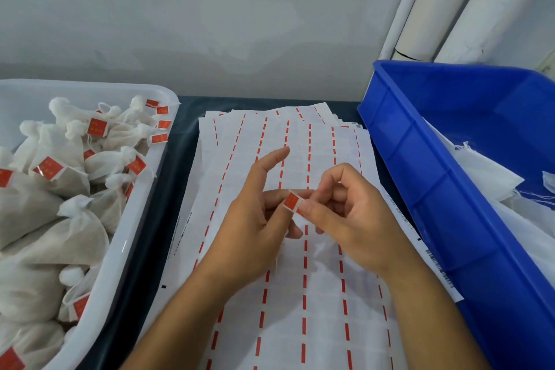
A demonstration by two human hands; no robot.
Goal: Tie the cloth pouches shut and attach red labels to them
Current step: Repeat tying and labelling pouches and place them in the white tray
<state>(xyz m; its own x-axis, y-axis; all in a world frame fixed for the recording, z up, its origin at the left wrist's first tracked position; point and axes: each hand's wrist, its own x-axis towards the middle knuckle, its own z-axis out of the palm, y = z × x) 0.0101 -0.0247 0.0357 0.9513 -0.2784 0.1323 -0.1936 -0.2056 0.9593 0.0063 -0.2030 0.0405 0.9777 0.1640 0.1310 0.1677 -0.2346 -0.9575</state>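
Both hands meet over the middle of the bench, above the label sheets. One red label sits between them: the left hand has it on the thumb tip, index finger stuck out straight toward the back wall, other fingers loosely bent. The right hand has fingers curled in, thumb and fingertips closing on the label's right edge — so both hands pinch the same label. A thin white string looks to hang down from the pinch point, too faint to be sure.

The sheets are a fanned stack of white backing paper with dashed red strips running front to back, covering most of the bench centre; barcode print along the right edge of the stack.

Left edge of the bench: white tub piled with tied cloth pouches, most with a red label already on the neck.

Right edge: blue bin, tilted, with loose white cloth inside — flat, unfilled-looking, strings trailing.

Dark bench surface shows between tub and sheets. White pipes run up the back right corner against the wall.
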